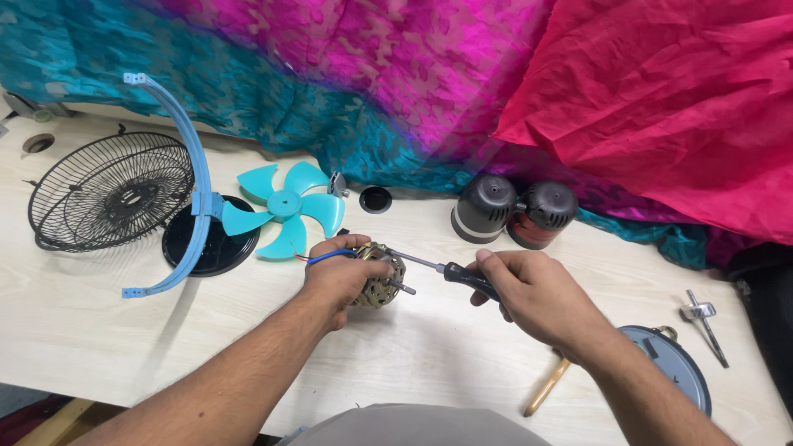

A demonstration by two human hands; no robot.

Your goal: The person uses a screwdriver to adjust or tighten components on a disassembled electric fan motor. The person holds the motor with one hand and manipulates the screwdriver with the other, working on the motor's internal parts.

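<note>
Your left hand [340, 279] is closed around the small fan motor [380, 277], holding it just above the pale wooden table [99, 330], a little in front of the teal fan blade [285, 206]. Your right hand [529, 293] is closed around the black handle of a screwdriver [450, 271]. The motor sits to the left of your right hand, and the screwdriver's long metal stick runs from that hand up and to the left, right to the top of the motor, where its tip touches. The motor's own little shaft pokes out toward your right hand, just under the screwdriver. A blue wire and a red wire come out of the motor over your left hand. Your left hand is the one nearer the teal fan blade.
</note>
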